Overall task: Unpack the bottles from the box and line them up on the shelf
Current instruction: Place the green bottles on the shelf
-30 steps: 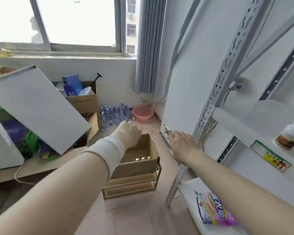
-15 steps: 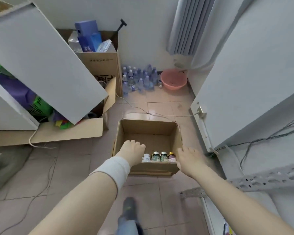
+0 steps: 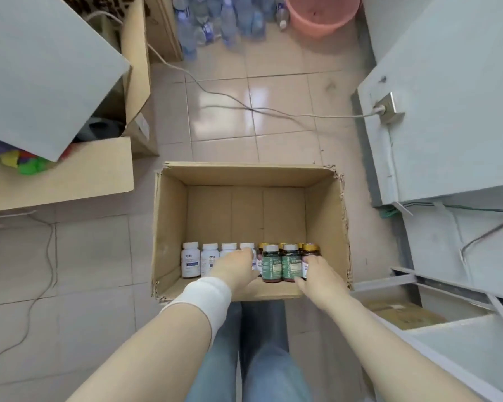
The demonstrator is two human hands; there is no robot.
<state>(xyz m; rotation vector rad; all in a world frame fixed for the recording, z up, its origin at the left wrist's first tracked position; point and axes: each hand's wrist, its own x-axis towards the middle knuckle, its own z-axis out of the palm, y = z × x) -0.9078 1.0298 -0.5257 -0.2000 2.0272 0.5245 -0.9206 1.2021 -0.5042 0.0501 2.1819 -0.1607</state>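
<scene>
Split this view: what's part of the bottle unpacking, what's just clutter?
Job: cardboard box, white bottles, green-label bottles, gold-capped bottles, left hand, right hand.
Clutter: pink basin, water bottles, cable, wall socket, side carton.

Bright even daylight, glare on floor tiles (image 3: 254, 97), soft shadows, wide-angle bending at edges, slight softness
</scene>
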